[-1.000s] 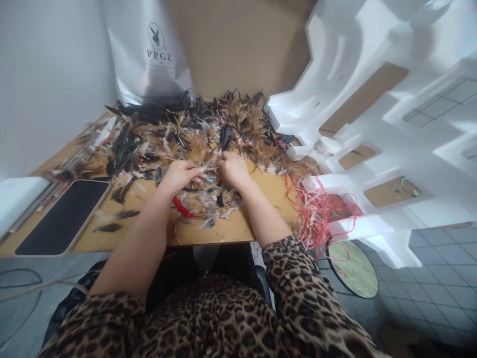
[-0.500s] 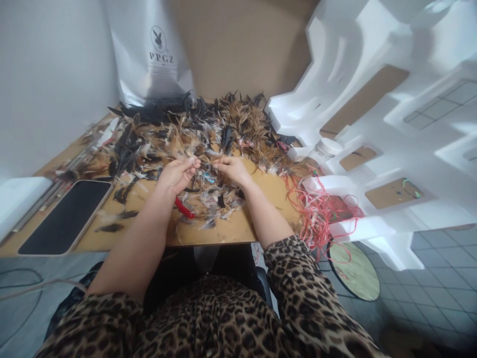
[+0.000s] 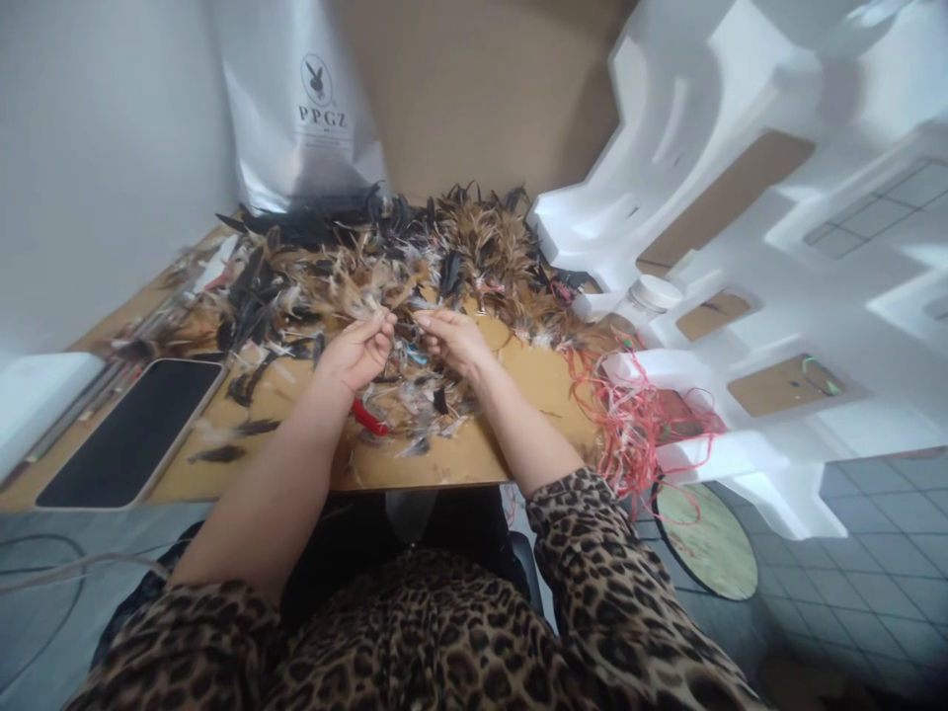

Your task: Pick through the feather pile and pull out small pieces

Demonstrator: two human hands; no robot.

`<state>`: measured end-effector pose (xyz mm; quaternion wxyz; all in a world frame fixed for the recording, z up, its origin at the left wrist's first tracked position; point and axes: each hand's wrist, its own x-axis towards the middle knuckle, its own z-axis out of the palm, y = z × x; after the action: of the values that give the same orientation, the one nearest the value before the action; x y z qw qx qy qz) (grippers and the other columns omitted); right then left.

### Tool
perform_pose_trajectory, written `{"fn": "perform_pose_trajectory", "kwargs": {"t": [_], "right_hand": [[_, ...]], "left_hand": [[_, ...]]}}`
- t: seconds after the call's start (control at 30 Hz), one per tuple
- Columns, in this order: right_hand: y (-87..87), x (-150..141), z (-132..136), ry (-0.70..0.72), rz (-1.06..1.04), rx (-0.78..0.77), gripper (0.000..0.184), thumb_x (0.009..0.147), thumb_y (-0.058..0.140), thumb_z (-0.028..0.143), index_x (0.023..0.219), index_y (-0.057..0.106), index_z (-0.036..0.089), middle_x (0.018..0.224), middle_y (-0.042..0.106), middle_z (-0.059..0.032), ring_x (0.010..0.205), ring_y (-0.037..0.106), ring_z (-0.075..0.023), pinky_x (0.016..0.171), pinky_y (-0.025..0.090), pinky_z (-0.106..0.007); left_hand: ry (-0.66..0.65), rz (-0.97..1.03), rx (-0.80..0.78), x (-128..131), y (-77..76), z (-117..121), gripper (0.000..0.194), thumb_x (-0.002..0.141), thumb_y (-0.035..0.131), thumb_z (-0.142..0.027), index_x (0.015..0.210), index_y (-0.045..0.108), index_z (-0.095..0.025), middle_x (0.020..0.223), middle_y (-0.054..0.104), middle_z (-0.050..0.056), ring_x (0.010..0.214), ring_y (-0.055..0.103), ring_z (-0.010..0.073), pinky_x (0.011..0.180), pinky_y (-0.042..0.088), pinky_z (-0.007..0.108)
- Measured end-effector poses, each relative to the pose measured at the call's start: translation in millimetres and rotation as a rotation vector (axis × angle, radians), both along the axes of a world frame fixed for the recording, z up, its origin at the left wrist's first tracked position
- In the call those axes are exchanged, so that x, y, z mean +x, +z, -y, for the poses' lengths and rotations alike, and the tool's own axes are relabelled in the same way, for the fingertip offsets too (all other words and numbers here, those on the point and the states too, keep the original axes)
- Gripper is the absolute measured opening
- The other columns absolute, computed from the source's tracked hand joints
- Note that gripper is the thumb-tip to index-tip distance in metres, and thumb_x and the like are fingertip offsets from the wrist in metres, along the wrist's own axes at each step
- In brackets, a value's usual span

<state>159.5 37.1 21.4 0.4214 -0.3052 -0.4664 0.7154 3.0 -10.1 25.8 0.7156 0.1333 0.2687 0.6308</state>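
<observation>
Over a heap of brown and black feathers point(image 3: 481, 237), my two hands are a short gap apart, both closed in a pinch. Light brown feathers rise from the fingertips of my left hand point(image 3: 360, 351); these feathers point(image 3: 355, 291) blend into the pile behind. My right hand point(image 3: 457, 341) has thumb and forefinger pressed together beside a brown wisp, too small and blurred to tell what is in the pinch. A curved red handle point(image 3: 368, 417) lies just below my left hand, its other end hidden. Loose fluff and feather scraps point(image 3: 436, 405) are strewn under the hands.
A phone point(image 3: 129, 430) lies on the left of the yellowish table point(image 3: 444, 464). Tangled pink-red string point(image 3: 644, 425) hangs over the right edge by white foam packing point(image 3: 711, 197) and a white-lidded jar point(image 3: 656, 293). A silvery bag point(image 3: 303, 128) stands at the back.
My hands have drawn slightly further apart, the left one shifting a little left. Both remain pinched; the things around them stay in place.
</observation>
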Motion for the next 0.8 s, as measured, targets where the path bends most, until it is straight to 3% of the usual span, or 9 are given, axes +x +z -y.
{"fn": "perform_pose_trajectory", "kwargs": {"t": [0.27, 0.5, 0.8], "right_hand": [[2.7, -4.9, 8.7, 0.018, 0.016, 0.082, 0.028, 0.059, 0.073, 0.033, 0.074, 0.061, 0.013, 0.064, 0.062, 0.0010, 0.044, 0.040, -0.0013, 0.041, 0.027, -0.015], [1.9, -2.7, 4.9, -0.063, 0.065, 0.101, 0.030, 0.056, 0.075, 0.036, 0.067, 0.057, 0.014, 0.048, 0.050, 0.0065, 0.041, 0.036, -0.0019, 0.040, 0.023, -0.016], [-1.8, -5.3, 7.2, -0.121, 0.145, 0.168, 0.030, 0.058, 0.073, 0.039, 0.060, 0.055, 0.014, 0.045, 0.048, 0.0065, 0.040, 0.035, -0.0027, 0.042, 0.024, -0.018]], "left_hand": [[-0.171, -0.158, 0.040, 8.4, -10.5, -0.9, 0.009, 0.077, 0.056, -0.004, 0.075, 0.064, -0.006, 0.066, 0.064, 0.004, 0.052, 0.058, 0.0035, 0.045, 0.045, 0.008], [-0.048, -0.368, 0.073, 8.7, -14.7, -4.9, 0.008, 0.073, 0.061, -0.009, 0.078, 0.067, -0.006, 0.070, 0.068, 0.008, 0.054, 0.060, 0.0055, 0.045, 0.044, 0.010], [-0.087, -0.502, 0.125, 11.4, -20.6, -3.3, 0.016, 0.067, 0.069, -0.015, 0.078, 0.069, -0.005, 0.071, 0.069, 0.011, 0.058, 0.063, 0.0084, 0.048, 0.045, 0.011]]}}
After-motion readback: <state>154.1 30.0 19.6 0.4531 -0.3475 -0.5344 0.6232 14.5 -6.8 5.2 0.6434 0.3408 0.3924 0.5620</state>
